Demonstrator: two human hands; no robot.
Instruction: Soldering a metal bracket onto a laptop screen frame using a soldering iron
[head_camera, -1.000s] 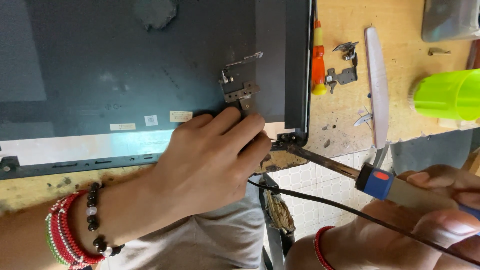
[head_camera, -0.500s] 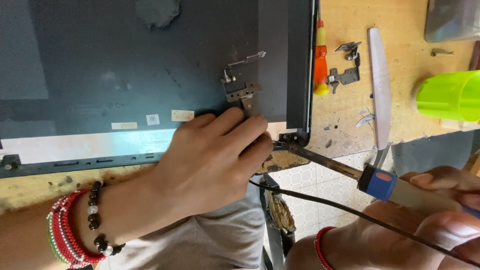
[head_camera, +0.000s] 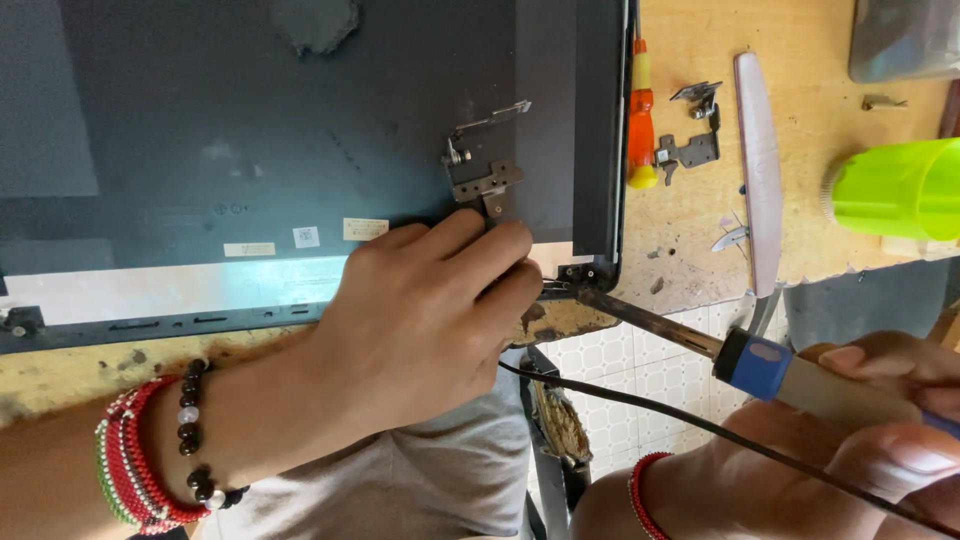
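Observation:
A dark laptop lid (head_camera: 250, 130) lies face down on a wooden bench. My left hand (head_camera: 420, 320), with beaded bracelets on the wrist, presses on the lid's near right corner, fingers curled beside a loose metal hinge (head_camera: 485, 170). My right hand (head_camera: 860, 440) grips a soldering iron (head_camera: 770, 365) with a blue collar and pale handle. Its dark tip reaches the lid's corner bracket (head_camera: 585, 275), just past my left fingertips. A black cord (head_camera: 640, 405) trails from the iron below my hands.
An orange and yellow screwdriver (head_camera: 640, 125) lies along the lid's right edge. Small metal hinge parts (head_camera: 695, 145), a long pale pry tool (head_camera: 760, 170) and a bright green cup (head_camera: 895, 190) sit on the bench to the right. Tiled floor shows below.
Nothing has moved apart from a small shift of the view; both hands and the iron's tip stay at the lid's corner.

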